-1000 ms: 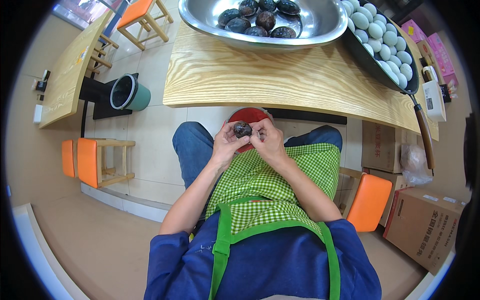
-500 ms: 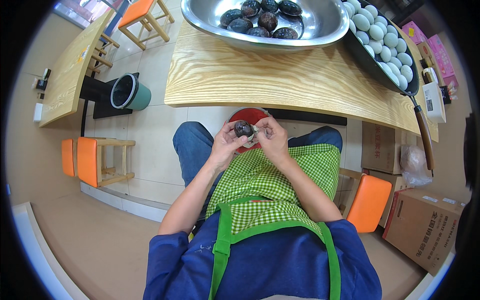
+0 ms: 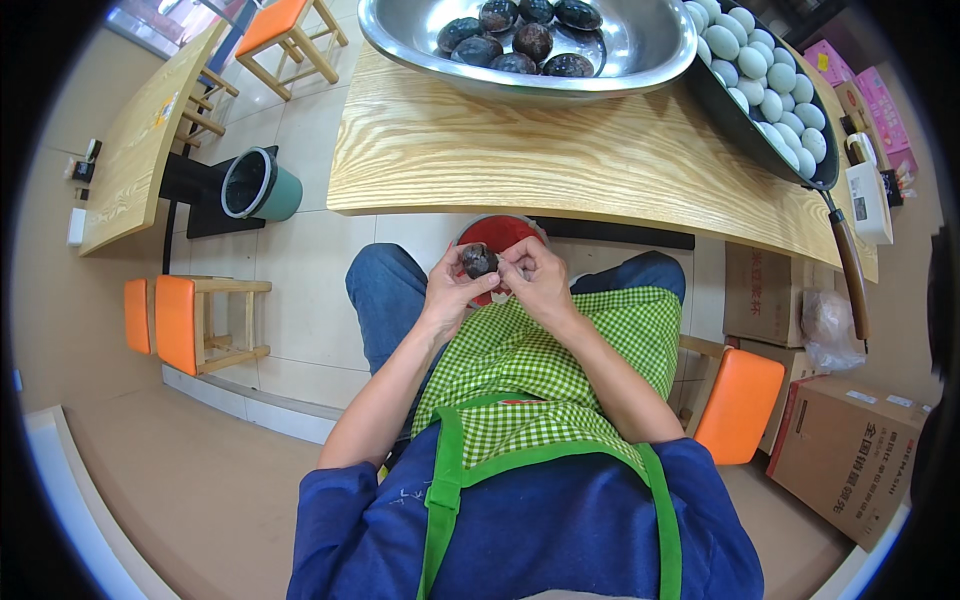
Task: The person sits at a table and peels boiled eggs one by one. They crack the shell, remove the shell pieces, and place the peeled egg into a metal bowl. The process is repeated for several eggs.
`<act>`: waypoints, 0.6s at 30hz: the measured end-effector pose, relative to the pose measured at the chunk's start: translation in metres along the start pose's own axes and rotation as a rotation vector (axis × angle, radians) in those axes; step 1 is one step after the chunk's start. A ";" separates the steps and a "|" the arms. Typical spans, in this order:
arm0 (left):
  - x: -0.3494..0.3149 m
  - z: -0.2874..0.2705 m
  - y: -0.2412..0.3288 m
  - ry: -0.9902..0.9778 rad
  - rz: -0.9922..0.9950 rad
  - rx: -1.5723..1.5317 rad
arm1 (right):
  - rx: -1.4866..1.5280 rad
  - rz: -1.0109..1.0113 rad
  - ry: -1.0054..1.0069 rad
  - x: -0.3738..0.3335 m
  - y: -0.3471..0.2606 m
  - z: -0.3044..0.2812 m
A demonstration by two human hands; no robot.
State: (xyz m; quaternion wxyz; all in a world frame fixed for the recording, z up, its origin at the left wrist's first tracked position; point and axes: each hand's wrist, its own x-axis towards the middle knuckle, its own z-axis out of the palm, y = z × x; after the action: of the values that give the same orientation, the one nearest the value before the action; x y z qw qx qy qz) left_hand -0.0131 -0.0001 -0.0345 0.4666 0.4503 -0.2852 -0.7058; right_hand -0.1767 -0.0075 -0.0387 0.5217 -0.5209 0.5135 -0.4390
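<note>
The near edge of the wooden surface [image 3: 560, 150] runs just beyond the person's hands, which work off it, between the left knee [image 3: 385, 268] and the right knee [image 3: 650, 270]. Each hand has a little room to its knee. A wide strip of wood lies between that edge and the steel bowl [image 3: 645, 50], which carries dark eggs. Right of it stands a black pan [image 3: 742, 125] of pale eggs, its wooden handle [image 3: 848, 262] jutting past the surface's edge.

The held egg [image 3: 479, 260], dark and mottled, sits above a red bucket [image 3: 478, 233]. The left hand [image 3: 445, 288] has its fingers clamped on it from the left and below. The right hand [image 3: 540, 285] has its thumb and fingers bunched at the egg's right side; whether they pinch anything is too small to tell.
</note>
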 end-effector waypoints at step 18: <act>0.001 -0.005 0.002 -0.152 -0.046 -0.201 | 0.208 0.097 0.001 0.005 0.006 -0.004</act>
State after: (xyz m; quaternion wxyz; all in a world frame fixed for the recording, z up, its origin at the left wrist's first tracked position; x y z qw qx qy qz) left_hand -0.0082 -0.0020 -0.0352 0.4702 0.3529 -0.2371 -0.7734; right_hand -0.1810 -0.0126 -0.0448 0.5935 -0.4381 0.4901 -0.4644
